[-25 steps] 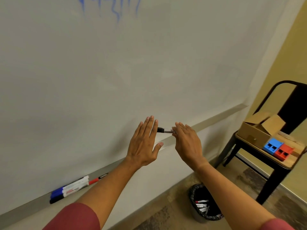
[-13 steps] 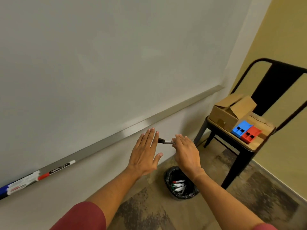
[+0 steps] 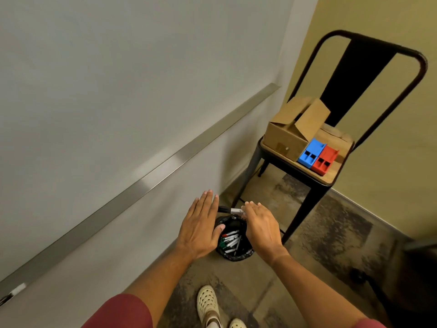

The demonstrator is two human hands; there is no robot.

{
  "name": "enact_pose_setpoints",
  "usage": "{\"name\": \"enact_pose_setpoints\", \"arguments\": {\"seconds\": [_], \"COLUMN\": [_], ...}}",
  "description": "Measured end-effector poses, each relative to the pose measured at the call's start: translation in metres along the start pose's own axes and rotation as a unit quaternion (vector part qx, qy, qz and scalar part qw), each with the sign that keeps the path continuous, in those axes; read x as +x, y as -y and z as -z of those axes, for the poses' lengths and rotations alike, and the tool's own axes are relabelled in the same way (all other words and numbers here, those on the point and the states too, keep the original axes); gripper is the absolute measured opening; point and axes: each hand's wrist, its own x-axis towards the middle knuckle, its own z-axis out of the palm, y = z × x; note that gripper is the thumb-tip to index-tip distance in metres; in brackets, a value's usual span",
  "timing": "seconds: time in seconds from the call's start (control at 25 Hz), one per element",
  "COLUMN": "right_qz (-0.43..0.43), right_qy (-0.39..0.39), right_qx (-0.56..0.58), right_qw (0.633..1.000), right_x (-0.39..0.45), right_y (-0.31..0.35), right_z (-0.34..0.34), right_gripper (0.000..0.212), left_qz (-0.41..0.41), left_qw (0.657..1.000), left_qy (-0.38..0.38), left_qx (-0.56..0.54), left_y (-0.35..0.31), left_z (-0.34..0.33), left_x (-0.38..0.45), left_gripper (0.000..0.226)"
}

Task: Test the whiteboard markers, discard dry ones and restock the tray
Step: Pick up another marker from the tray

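Head view, the only one: right hand (image 3: 261,229) out over the floor with fingers curled down, fingertips pinching the pale end of a black marker (image 3: 228,210); marker level, black cap end pointing toward the left hand (image 3: 201,227). Left hand flat, fingers straight and close together, thumb out, holding nothing, just beside the cap end; touching it or not, cannot tell. Below and between both hands, a small black-lined bin (image 3: 235,255) on the floor with several discarded markers inside. Marker above the far rim of the bin, not plainly over its mouth. Risk, as a judgement: released here, a drop onto the rim or past it, then a roll along the floor toward the wall or under the chair (image 3: 314,192). Thin fingertip pinch on one end only, so an early slip possible. Flat left hand close enough to knock the cap end sideways. Tray rail (image 3: 146,183) under the whiteboard (image 3: 118,79) well apart to the left. On the chair seat, a cardboard box (image 3: 287,138) touching a blue holder (image 3: 311,153) and a red holder (image 3: 325,162).
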Motion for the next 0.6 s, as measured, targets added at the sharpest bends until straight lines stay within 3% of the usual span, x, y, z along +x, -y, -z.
{"name": "enact_pose_setpoints", "arguments": {"seconds": [0.28,0.6], "right_qz": [-0.066,-0.083], "right_qy": [0.058,0.103], "right_qx": [-0.018,0.002], "right_qw": [0.996,0.991], "right_x": [0.009,0.001], "right_y": [-0.017,-0.047], "right_z": [-0.046,-0.086], "right_gripper": [0.042,0.033], "left_qz": [-0.036,-0.022], "left_qw": [0.998,0.993], "left_qy": [0.052,0.109], "left_qx": [-0.020,-0.039], "left_y": [0.011,-0.001], "left_z": [-0.041,-0.087], "left_x": [0.033,0.044], "left_gripper": [0.081,0.083]}}
